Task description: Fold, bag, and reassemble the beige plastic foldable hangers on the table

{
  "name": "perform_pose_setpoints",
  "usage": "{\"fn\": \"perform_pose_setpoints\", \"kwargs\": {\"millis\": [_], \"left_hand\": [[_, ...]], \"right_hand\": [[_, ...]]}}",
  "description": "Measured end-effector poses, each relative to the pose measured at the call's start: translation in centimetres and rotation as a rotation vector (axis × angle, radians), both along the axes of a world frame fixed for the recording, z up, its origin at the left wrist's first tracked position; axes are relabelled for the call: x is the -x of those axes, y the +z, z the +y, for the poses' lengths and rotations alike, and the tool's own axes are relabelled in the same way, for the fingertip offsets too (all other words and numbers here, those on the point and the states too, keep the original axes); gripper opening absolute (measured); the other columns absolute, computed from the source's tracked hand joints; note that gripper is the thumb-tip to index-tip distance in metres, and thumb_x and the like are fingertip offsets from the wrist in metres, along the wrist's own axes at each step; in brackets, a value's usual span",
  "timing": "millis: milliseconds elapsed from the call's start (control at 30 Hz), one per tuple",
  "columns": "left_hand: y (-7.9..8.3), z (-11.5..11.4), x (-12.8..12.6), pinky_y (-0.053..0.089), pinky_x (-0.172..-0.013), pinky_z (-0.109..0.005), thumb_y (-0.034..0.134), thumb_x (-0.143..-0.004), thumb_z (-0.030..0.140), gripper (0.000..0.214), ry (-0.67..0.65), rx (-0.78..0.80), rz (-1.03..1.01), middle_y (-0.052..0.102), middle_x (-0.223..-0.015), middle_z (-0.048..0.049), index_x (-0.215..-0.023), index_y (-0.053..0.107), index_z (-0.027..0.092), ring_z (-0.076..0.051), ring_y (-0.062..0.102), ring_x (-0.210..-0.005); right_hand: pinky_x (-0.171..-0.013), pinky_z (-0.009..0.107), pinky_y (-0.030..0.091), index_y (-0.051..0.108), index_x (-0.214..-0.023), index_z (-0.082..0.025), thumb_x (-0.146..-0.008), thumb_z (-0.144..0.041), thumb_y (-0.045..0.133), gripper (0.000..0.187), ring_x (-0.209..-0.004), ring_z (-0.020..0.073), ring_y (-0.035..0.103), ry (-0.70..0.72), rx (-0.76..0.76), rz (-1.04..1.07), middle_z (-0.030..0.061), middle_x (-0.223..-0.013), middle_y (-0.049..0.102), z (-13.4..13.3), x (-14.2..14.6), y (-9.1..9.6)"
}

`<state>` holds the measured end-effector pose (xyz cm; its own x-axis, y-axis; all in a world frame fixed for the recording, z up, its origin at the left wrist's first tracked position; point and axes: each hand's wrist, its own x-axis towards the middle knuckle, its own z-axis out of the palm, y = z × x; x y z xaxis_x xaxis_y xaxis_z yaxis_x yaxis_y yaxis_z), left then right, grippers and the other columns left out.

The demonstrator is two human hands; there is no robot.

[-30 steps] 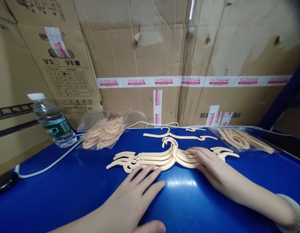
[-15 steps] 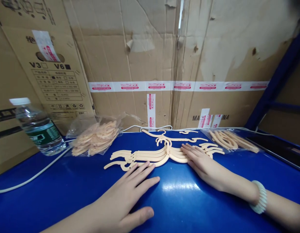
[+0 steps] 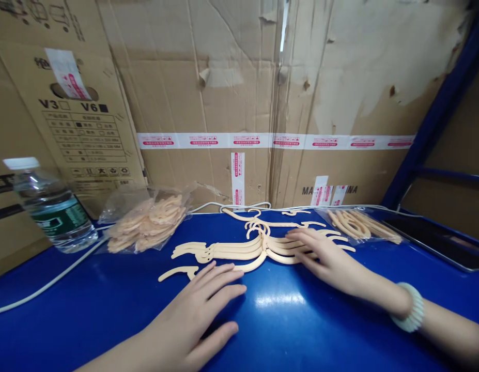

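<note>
Several cream plastic clothes hangers (image 3: pixel 231 252) lie overlapped in a row on the blue table, their hooks bunched at the middle. The nearest hanger (image 3: pixel 251 267) sits slightly apart from the others on its left side. Over that hanger's left arm rests my left hand (image 3: pixel 200 305), palm down, fingers stretched and thumb spread, hiding part of it. My right hand (image 3: pixel 328 261) lies across the right arms of the row with its fingers extended and slightly apart. Neither hand is wrapped around anything. Behind the row lies another single hanger (image 3: pixel 280 224).
A clear bag of cream hanger pieces (image 3: pixel 146 225) and a water bottle (image 3: pixel 55 206) stand at left. Another bag (image 3: pixel 359 225) and a dark phone-like slab (image 3: pixel 436 240) lie at right. A white cable (image 3: pixel 49 295) runs along the table; cardboard (image 3: pixel 208 103) walls the back.
The nearest hanger's left side has slid toward me with my left hand, widening its gap from the row. My right hand's fingers have spread a little. The view has shifted slightly.
</note>
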<state>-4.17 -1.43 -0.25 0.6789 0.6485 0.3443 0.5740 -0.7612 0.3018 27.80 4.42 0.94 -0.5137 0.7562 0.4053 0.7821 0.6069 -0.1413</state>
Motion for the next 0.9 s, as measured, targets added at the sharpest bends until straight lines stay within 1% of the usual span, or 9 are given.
{"fn": "perform_pose_setpoints", "kwargs": {"millis": [100,167,233,333,433,600,733,800,900], "left_hand": [[0.2,0.1,-0.2,0.030,-0.117,-0.050,0.059,-0.090,0.022,0.040,-0.041,-0.020,-0.016,0.059,-0.139,-0.0076,-0.129,0.057,0.028,-0.027,0.051,-0.131],[0.3,0.1,-0.3,0.031,-0.116,-0.048,0.058,-0.089,0.021,0.040,-0.062,-0.029,-0.030,0.061,-0.136,-0.0074,-0.128,0.057,0.028,-0.026,0.053,-0.128],[0.4,0.0,-0.3,0.033,-0.115,-0.046,0.058,-0.089,0.020,0.039,-0.072,-0.035,-0.042,0.063,-0.134,-0.0074,-0.128,0.057,0.028,-0.026,0.055,-0.126],[0.6,-0.3,-0.3,0.036,-0.113,-0.045,0.056,-0.089,0.019,0.036,-0.082,-0.046,-0.065,0.065,-0.130,-0.0088,-0.125,0.059,0.026,-0.026,0.057,-0.122],[0.8,-0.5,-0.4,0.039,-0.110,-0.043,0.055,-0.089,0.017,0.035,-0.112,-0.063,-0.088,0.067,-0.126,-0.0091,-0.123,0.060,0.025,-0.026,0.058,-0.120],[1.2,-0.4,-0.8,0.042,-0.106,-0.041,0.054,-0.089,0.014,0.035,-0.143,-0.048,-0.152,0.067,-0.122,-0.0090,-0.122,0.059,0.024,-0.025,0.058,-0.118],[1.9,-0.5,-1.2,0.047,-0.099,-0.037,0.052,-0.091,0.015,0.029,-0.120,0.056,-0.225,0.068,-0.118,-0.0084,-0.117,0.061,0.022,-0.023,0.060,-0.113],[2.4,-0.7,-1.5,0.048,-0.097,-0.036,0.051,-0.091,0.017,0.025,-0.063,0.138,-0.288,0.070,-0.114,-0.0073,-0.114,0.062,0.022,-0.023,0.062,-0.109],[3.1,-0.6,-1.9,0.048,-0.095,-0.036,0.052,-0.092,0.024,0.019,0.061,0.305,-0.462,0.072,-0.106,-0.0065,-0.104,0.066,0.021,-0.023,0.065,-0.103]], "right_hand": [[-0.098,0.043,0.049,0.063,-0.119,-0.014,-0.091,-0.015,0.050,0.031,-0.112,0.0268,0.061,-0.164,0.005,-0.088,0.0143,-0.117,0.068,3.3,-1.1,1.4],[-0.099,0.043,0.048,0.067,-0.113,-0.012,-0.090,-0.013,0.053,0.026,-0.110,0.0280,0.062,-0.218,0.021,-0.121,0.0152,-0.112,0.070,6.0,-1.6,2.3],[-0.093,0.040,0.051,0.069,-0.106,-0.011,-0.090,-0.016,0.058,0.020,-0.102,0.0257,0.065,-0.269,0.056,-0.160,0.0138,-0.105,0.072,8.6,-1.9,2.9],[-0.088,0.042,0.053,0.066,-0.107,-0.015,-0.094,-0.029,0.061,0.020,-0.099,0.0211,0.065,-0.323,0.111,-0.219,0.0080,-0.110,0.068,11.6,-1.4,3.1],[-0.086,0.042,0.054,0.063,-0.114,-0.016,-0.095,-0.034,0.060,0.026,-0.099,0.0206,0.064,-0.344,0.153,-0.261,0.0075,-0.116,0.065,13.2,-0.5,2.7],[-0.085,0.040,0.055,0.062,-0.116,-0.018,-0.095,-0.033,0.060,0.027,-0.100,0.0207,0.064,-0.358,0.182,-0.262,0.0081,-0.118,0.064,13.7,0.4,2.2],[-0.083,0.040,0.055,0.063,-0.114,-0.016,-0.095,-0.034,0.061,0.026,-0.096,0.0200,0.065,-0.316,0.170,-0.187,0.0074,-0.114,0.065,13.1,0.7,2.6],[-0.084,0.040,0.055,0.064,-0.109,-0.016,-0.094,-0.033,0.061,0.023,-0.095,0.0196,0.065,-0.278,0.133,-0.113,0.0065,-0.110,0.067,12.2,1.2,3.2],[-0.087,0.037,0.052,0.068,-0.096,-0.014,-0.090,-0.023,0.064,0.012,-0.093,0.0208,0.066,-0.195,0.052,0.046,0.0069,-0.096,0.071,10.0,2.4,4.5]]}}
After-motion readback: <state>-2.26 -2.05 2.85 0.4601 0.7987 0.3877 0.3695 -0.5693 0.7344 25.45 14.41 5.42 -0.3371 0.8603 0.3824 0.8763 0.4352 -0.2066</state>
